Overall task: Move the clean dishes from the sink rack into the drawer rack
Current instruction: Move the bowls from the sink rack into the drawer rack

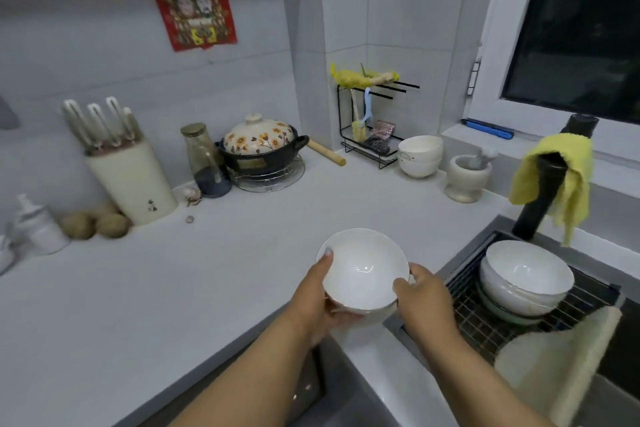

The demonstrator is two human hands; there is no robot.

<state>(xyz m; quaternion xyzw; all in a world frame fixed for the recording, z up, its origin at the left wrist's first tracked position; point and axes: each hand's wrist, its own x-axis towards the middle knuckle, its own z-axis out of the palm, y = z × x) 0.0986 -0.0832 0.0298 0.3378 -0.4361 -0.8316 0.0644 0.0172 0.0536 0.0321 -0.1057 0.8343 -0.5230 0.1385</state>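
Both hands grip one white bowl (362,270) above the counter: left hand (313,298), right hand (424,298). More stacked bowls (526,279) sit in the sink rack (485,326), right.

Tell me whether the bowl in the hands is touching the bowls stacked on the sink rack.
Apart. The head view shows the held bowl over the counter edge, with the right hand and bare rack wire between it and the stacked bowls.

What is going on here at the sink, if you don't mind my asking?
A person is holding a white bowl in both hands, the left hand at its left rim and the right hand at its right, above the counter edge. To the right, a stack of white bowls sits on the wire sink rack. The drawer rack is not clearly in view.
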